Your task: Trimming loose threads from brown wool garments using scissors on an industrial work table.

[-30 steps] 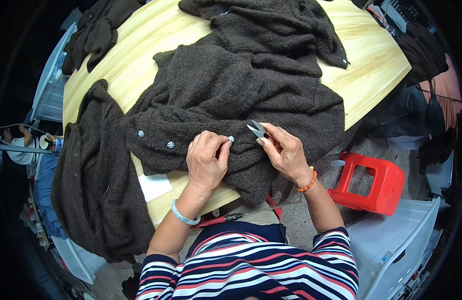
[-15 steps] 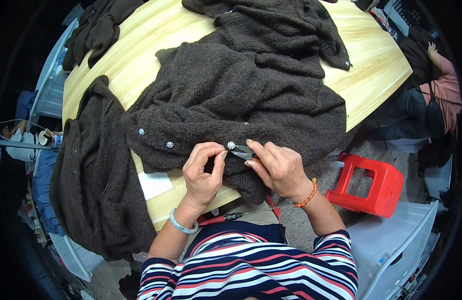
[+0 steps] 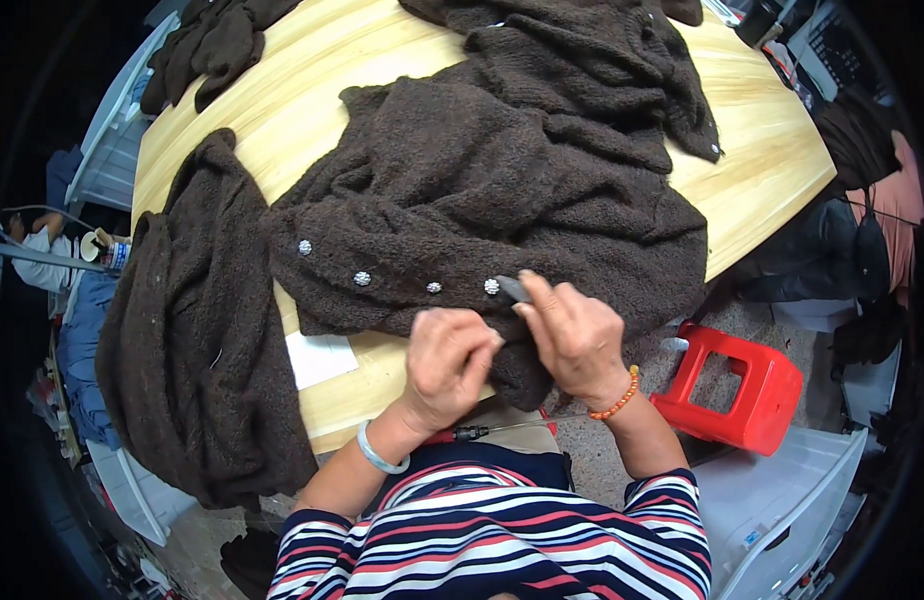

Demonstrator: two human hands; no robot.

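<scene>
A dark brown knitted cardigan (image 3: 432, 170) lies spread before me, with several sparkly, light-coloured round buttons (image 3: 362, 279) in a row along its near edge. My right hand (image 3: 579, 335) is closed around small thread snips (image 3: 513, 290). Their blades are close to the rightmost button (image 3: 491, 286); the grip is mostly hidden by my fingers. Just below the button row, my left hand (image 3: 447, 365) is closed in a pinch, apart from the buttons. Whatever its fingertips hold, if anything, is too small to make out.
More brown knitwear (image 3: 202, 330) hangs over the left table edge and another piece (image 3: 582, 70) lies at the back. A white paper (image 3: 320, 358) is on the wooden table (image 3: 772, 150). A red stool (image 3: 732, 385) stands at right; a person (image 3: 887, 210) is beyond it.
My left hand has drawn down from the button row, uncovering another button. The snips have turned and now show less beyond my right hand. The view has shifted slightly.
</scene>
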